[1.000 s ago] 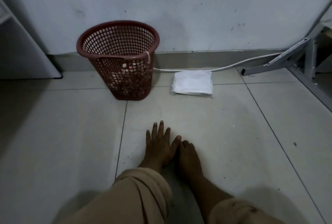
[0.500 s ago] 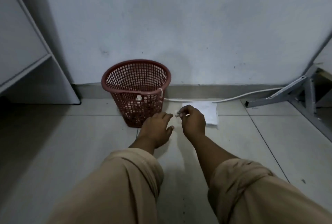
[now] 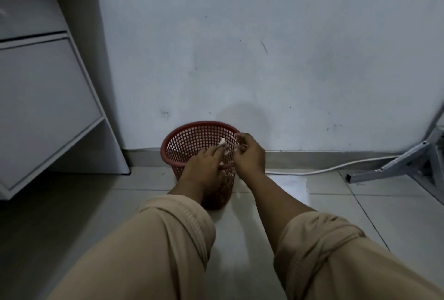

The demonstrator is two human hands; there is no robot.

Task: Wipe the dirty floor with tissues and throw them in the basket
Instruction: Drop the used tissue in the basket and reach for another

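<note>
Fingers (image 3: 217,153) with tissue (image 3: 223,143) over basket (image 3: 168,141)

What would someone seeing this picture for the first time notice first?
Most likely the red mesh basket on the floor against the wall, with both hands over its rim. A small white scrap of tissue shows at the fingertips of the left hand, while the right hand is curled beside it; which hand actually holds it is hard to tell. A white tissue stack lies on the tiles just right of the basket.

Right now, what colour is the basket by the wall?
Red, an open mesh basket, seen in the head view.
</note>
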